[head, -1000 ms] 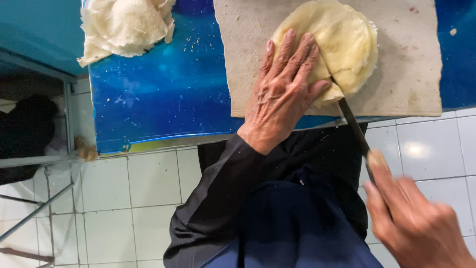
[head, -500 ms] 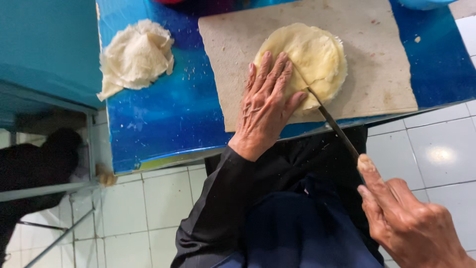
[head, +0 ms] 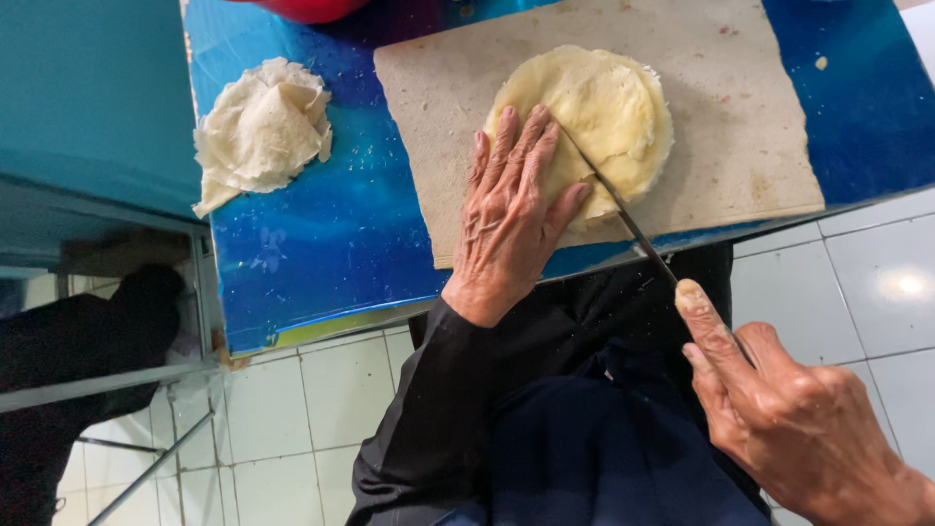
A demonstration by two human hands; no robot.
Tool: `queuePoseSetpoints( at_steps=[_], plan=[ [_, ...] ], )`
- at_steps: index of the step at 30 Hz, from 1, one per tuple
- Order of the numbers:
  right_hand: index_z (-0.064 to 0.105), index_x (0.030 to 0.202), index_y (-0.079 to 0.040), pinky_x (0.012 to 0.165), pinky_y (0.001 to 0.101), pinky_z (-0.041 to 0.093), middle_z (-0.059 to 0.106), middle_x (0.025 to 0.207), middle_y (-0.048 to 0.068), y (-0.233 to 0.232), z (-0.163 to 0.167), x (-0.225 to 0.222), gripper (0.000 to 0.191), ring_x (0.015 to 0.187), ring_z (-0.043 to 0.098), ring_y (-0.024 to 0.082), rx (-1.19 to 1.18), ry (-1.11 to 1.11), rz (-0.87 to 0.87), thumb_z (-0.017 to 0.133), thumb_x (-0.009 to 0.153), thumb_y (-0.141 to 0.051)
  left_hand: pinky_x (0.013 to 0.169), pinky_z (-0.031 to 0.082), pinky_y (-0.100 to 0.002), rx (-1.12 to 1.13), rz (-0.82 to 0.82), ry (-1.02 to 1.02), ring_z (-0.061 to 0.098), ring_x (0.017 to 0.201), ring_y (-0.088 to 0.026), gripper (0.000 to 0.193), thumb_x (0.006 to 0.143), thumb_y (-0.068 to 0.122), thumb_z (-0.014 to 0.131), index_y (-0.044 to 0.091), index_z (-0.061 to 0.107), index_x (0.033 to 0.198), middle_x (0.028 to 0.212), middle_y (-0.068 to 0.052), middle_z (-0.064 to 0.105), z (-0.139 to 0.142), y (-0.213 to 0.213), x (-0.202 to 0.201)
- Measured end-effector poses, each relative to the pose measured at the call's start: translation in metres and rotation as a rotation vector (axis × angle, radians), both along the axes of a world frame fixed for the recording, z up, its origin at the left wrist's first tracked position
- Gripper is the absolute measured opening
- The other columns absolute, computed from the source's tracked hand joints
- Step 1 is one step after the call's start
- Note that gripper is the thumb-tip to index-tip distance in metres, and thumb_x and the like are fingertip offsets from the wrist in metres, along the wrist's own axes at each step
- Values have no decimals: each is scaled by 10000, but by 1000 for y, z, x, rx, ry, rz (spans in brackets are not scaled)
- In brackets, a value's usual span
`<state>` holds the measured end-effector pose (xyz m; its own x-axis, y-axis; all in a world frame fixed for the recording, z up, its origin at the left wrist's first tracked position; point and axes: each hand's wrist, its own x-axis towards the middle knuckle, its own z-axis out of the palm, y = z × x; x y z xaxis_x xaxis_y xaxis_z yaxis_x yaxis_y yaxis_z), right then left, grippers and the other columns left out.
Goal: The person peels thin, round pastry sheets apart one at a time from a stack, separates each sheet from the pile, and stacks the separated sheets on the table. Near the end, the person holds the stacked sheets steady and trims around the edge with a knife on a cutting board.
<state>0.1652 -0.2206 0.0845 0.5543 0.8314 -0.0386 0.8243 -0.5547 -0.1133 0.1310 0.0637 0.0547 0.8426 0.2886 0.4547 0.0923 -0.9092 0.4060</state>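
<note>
A round stack of thin yellow dough sheets (head: 599, 117) lies on a beige cutting board (head: 740, 146) on a blue table. My left hand (head: 511, 209) lies flat with spread fingers on the stack's near left part. My right hand (head: 789, 419) grips a knife (head: 623, 219) below the table edge, forefinger along its spine. The blade runs up and to the left across the stack beside my left fingers.
A crumpled pile of pale dough sheets (head: 261, 131) sits on the blue table top (head: 321, 244) at the left. A red object (head: 312, 8) shows at the top edge. White floor tiles (head: 867, 282) lie below, and a teal surface (head: 88, 97) stands at the left.
The knife blade has moved further up into the dough stack, from its near edge to across its middle. My left hand stays pressed on the stack. The view has shifted.
</note>
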Motion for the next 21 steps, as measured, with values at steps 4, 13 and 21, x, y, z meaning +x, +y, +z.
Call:
queuePoseSetpoints(
  at_steps=[4,13,21],
  plan=[
    [494,1480,-35,427,376,473,558,665,66,-17,-4,1,700,467,549,193,61,-30,106,748,853,-216,1310,259,-530,-12,-2,-15,357,1550,-373,570,1015,338,685,-7,540,1446,1568,-171,502,1,0,0],
    [621,1391,-51,806,380,591,733,1122,205,1,26,0,593,969,758,308,444,167,-170,751,814,-87,1295,280,-531,-84,-1,-53,361,1544,-379,634,979,335,697,-30,496,1457,1570,-198,462,11,2,2],
    [573,1391,31,859,406,575,702,1200,278,72,28,43,517,1062,717,391,549,29,78,697,897,-61,1284,315,-508,-46,29,-64,265,1580,-418,737,966,362,706,-97,441,1478,1612,-238,388,20,4,2]
  ],
)
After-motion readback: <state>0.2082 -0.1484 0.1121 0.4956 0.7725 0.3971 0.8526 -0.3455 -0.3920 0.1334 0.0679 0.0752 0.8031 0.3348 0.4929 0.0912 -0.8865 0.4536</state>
